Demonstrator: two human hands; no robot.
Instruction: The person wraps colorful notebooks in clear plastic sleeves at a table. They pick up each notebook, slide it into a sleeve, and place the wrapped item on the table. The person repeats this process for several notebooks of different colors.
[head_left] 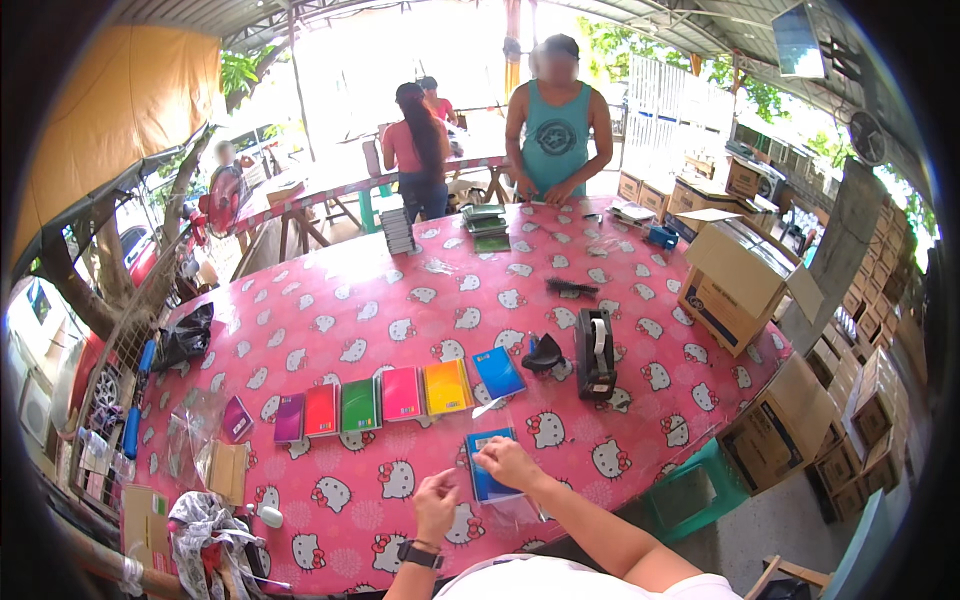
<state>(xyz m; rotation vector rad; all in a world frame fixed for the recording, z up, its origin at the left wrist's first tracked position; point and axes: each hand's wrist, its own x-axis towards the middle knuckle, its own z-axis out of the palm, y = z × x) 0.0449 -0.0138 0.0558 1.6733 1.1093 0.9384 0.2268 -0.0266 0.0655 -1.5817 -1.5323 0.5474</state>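
Observation:
A blue notebook (482, 484) lies in front of me, with clear plastic film (515, 508) around its near end. Over its upper part is my right hand (508, 464), fingers bent and closed; whatever they pinch is hidden. Just left of the notebook my left hand (436, 506) hovers with its fingers curled together, and I cannot make out anything in them. Beyond lies a slanting row: a purple notebook (289, 417), a red one (321, 410), a green one (361, 404), a pink one (403, 393), a yellow one (447, 386) and another blue one (498, 372).
A black tape dispenser (596, 355) stands right of the row, beside a crumpled black item (543, 353). Cartons (735, 285) and a green stool (697, 487) line the right edge. Across the pink table (350, 490), a person (557, 130) stands near stacked notebooks (486, 226).

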